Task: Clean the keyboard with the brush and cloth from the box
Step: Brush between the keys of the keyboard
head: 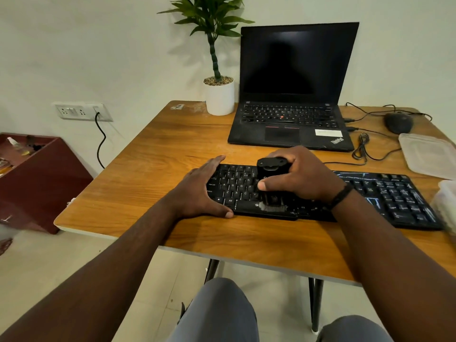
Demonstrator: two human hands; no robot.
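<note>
A black keyboard (385, 193) lies across the front of the wooden table (172, 149), with pale dust streaks on its right part. My right hand (301, 176) grips a black brush (271, 169) held upright, its bristles pressed on the keys near the space bar, where grey dust has gathered. My left hand (204, 191) rests on the keyboard's left end, fingers straight along the edge and thumb at the front. A clear plastic box (446, 203) stands at the right edge, its lid (427, 154) lying behind it. No cloth is visible.
An open black laptop (293, 95) sits behind the keyboard, with a potted plant (219, 95) to its left. A black mouse (398, 122) and coiled cables (362, 146) lie at the back right. A red-brown crate (37, 174) stands on the floor at left.
</note>
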